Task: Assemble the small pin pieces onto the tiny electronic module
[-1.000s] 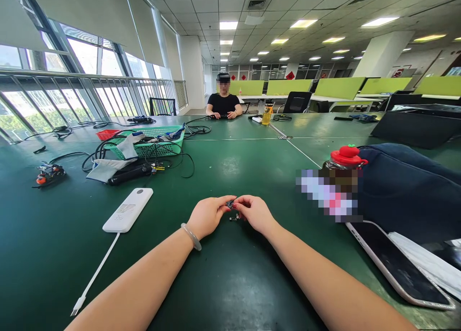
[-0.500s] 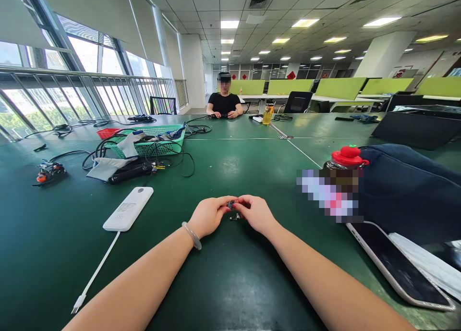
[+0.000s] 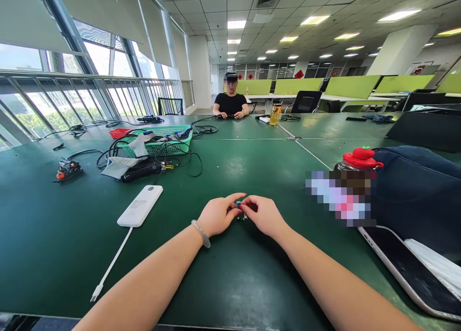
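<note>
A small dark part [image 3: 238, 204], too small to name, is between the fingertips of both hands just above the green table [image 3: 216, 283]. My right hand [image 3: 262, 214] pinches it with thumb and index finger. My left hand [image 3: 217, 215], with a pale bangle at the wrist, holds it from the other side; its index finger stretches out over the part and its thumb lies below. Several tiny dark and silvery pieces [image 3: 242, 217] lie on the table right under the fingertips, partly hidden by them.
On the left are a white power bank [image 3: 140, 206] with a cable, and a green basket [image 3: 171, 148] with gloves and black cables. A phone [image 3: 406, 268], a red-lidded jar [image 3: 360, 159] and a dark bag [image 3: 418, 191] lie right. Across the table sits a person [image 3: 230, 103].
The whole view has shifted, so things appear further right. My left index finger has lifted and straightened a little away from the small part. The right hand keeps its pinch.
</note>
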`<state>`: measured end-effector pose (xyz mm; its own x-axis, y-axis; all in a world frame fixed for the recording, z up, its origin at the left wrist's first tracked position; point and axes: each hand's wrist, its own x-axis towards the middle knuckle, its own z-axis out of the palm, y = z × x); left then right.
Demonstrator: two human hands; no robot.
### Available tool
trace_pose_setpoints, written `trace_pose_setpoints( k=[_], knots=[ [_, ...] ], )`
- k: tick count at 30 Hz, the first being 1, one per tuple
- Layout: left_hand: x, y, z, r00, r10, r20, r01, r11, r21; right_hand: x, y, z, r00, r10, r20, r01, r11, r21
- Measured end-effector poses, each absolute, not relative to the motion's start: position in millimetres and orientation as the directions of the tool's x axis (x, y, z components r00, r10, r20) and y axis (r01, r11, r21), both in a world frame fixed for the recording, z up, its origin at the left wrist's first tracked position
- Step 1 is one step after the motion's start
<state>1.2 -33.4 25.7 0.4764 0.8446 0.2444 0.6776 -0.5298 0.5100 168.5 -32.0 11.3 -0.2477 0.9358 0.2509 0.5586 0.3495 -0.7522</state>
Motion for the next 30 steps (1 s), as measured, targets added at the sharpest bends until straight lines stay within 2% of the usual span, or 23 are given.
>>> trace_pose_setpoints(
  k=[10, 18, 26, 30],
  knots=[
    [0, -31, 27, 0.484, 0.837, 0.256, 0.736, -0.547, 0.398, 166, -32, 8, -0.233, 0.945, 0.229, 0.575, 0.323, -0.751],
    [1, -32, 25, 0.418, 0.868, 0.269, 0.732, -0.497, 0.466, 171, -29, 11, -0.297, 0.921, 0.252, 0.591, 0.385, -0.709],
    [-4, -24, 20, 0.356, 0.902, 0.244, 0.707, -0.431, 0.560, 177, -28, 8, -0.378, 0.921, 0.090, 0.707, 0.350, -0.615],
    [-4, -23, 19, 0.351, 0.910, 0.219, 0.697, -0.411, 0.588, 173, -26, 1, -0.391, 0.917, 0.073, 0.721, 0.355, -0.596]
  ],
)
